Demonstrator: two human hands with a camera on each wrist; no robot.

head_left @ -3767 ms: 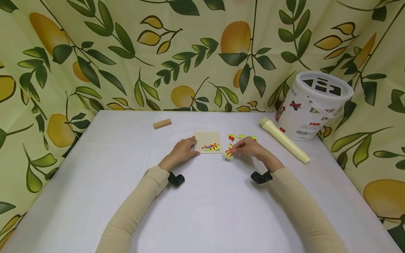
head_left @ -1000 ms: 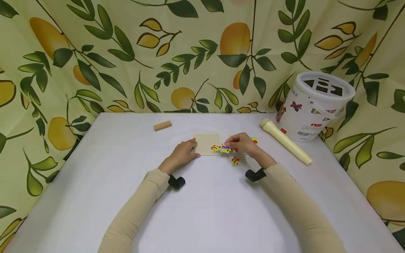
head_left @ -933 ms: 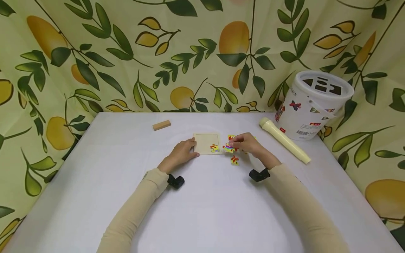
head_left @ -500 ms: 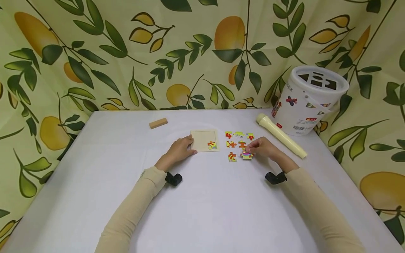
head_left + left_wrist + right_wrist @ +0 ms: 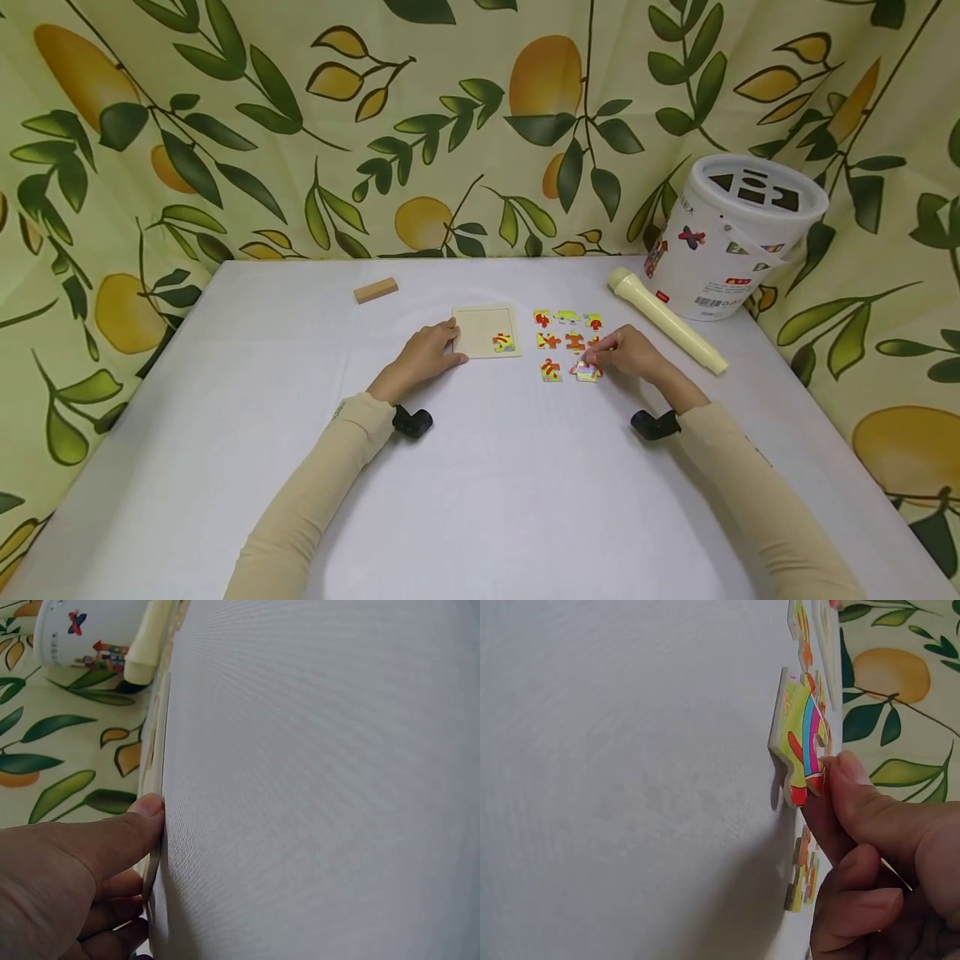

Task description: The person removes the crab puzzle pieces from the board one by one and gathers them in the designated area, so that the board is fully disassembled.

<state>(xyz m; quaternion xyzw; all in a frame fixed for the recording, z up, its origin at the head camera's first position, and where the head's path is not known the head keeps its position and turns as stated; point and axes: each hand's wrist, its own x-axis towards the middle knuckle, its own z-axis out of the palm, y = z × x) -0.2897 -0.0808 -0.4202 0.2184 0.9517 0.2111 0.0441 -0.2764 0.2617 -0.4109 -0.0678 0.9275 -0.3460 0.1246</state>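
A pale wooden puzzle tray [image 5: 480,329] lies on the white table [image 5: 480,500] with one coloured piece [image 5: 503,342] in its near right corner. My left hand [image 5: 431,354] rests at the tray's left edge; in the left wrist view its thumb [image 5: 139,821] presses against the tray's rim [image 5: 157,761]. To the right of the tray, several loose pieces [image 5: 558,329] lie in rows. My right hand [image 5: 626,350] pinches a striped puzzle piece [image 5: 586,371] at the near end of those rows. The right wrist view shows that striped piece [image 5: 802,739] tilted on the cloth between thumb and finger.
A small wooden block [image 5: 375,290] lies at the back left. A cream flashlight [image 5: 666,318] lies diagonally at the right, beside a white shape-sorter bucket [image 5: 738,237] off the back right corner. Leaf-and-lemon fabric walls in the table on three sides.
My right hand took the striped piece from the tray and carried it right and nearer, down to the loose pieces. The tray now holds one piece. The left hand stayed put.
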